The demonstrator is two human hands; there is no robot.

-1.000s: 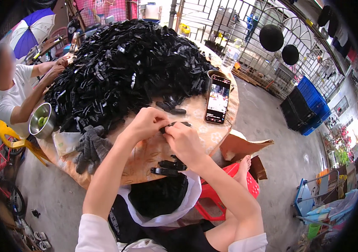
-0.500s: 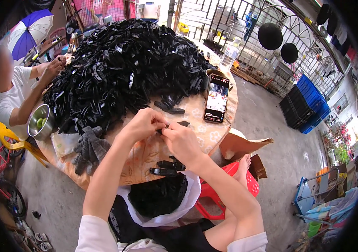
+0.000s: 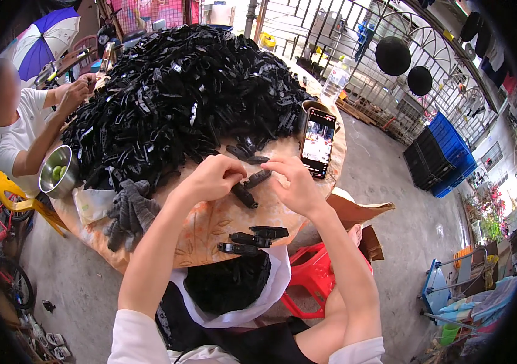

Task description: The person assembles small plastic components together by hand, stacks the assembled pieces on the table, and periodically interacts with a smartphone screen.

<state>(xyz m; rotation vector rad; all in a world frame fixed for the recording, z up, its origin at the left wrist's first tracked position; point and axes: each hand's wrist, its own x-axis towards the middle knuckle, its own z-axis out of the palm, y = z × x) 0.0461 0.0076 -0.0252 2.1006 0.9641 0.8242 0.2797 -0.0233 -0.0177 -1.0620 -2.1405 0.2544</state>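
Note:
My left hand [image 3: 216, 177] is closed in a pinch over the table, at the upper end of a black plastic part [image 3: 245, 196] that slants down toward me. My right hand [image 3: 295, 184] is open, thumb and fingers apart, beside another black elongated part [image 3: 258, 178] lying on the cloth. A few more dark parts [image 3: 247, 153] lie just beyond my fingertips. Close to the table's near edge, several black parts [image 3: 252, 238] are set side by side. The huge heap of black parts [image 3: 179, 91] covers the far table.
A phone [image 3: 317, 142] leans against a can at the right; behind it stands a plastic bottle [image 3: 335, 79]. Grey gloves [image 3: 134, 209] and a steel bowl [image 3: 52, 189] with green fruit are at the left. Below the edge hangs a white bag [image 3: 279, 276]. Another person [image 3: 21, 133] works at the left.
My hands have come apart. The right one has moved right and opened, and a black part now shows below my left fingers. The row near the table edge is now more fully uncovered.

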